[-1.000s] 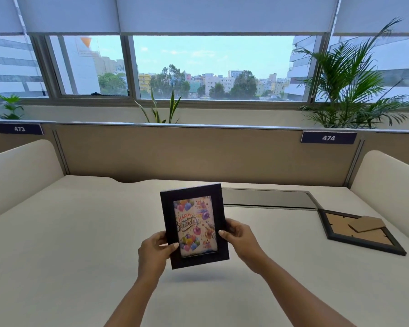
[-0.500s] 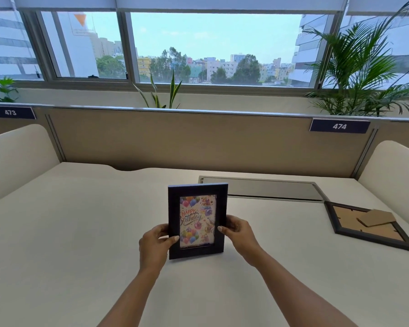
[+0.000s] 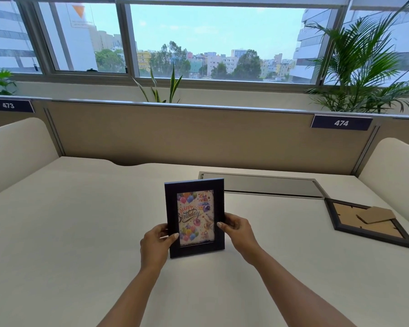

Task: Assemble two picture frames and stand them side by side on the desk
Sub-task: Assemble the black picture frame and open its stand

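Birthday frame (image 3: 194,215) upright on bench (image 3: 80,232), between hands: left hand (image 3: 156,244) grasps left edge, right hand (image 3: 237,230) grasps right edge.

Matt desk (image 3: 80,232); glossy dark frame (image 3: 195,185); cardboard backing (image 3: 354,218).

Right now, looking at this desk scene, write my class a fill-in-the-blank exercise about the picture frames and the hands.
1. The upright frame shows a card reading "Happy ____".
2. The left hand and right hand grip that frame by its two ____.
3. The second frame lies face ____ on the desk, toward the person's right.
4. The number sign on the partition above the second frame reads ____.

Missing words: Birthday; sides; down; 474
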Action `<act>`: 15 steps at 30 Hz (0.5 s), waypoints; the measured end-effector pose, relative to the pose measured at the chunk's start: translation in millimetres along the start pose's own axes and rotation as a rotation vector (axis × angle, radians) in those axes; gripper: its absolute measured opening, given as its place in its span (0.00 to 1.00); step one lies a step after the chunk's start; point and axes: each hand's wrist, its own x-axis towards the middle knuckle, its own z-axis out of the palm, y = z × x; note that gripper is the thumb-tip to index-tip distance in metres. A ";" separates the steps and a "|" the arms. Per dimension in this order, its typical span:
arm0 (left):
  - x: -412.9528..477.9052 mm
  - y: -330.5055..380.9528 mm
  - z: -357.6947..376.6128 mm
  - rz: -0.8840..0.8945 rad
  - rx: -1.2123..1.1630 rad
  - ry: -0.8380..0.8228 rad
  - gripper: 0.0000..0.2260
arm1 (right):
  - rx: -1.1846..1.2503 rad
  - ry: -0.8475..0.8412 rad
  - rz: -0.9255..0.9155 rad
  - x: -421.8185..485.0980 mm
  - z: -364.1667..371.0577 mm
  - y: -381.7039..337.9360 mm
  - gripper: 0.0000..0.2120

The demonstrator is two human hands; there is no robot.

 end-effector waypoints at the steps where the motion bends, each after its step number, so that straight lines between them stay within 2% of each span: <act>1: -0.9 -1.7 0.6 -0.002 0.009 -0.008 0.16 | -0.005 0.005 0.001 -0.9 0.4 1.0 0.17; 15: -17.9 -9.4 -6.7 -0.057 0.132 -0.011 0.15 | -0.237 0.059 0.019 -29.6 -10.4 23.4 0.20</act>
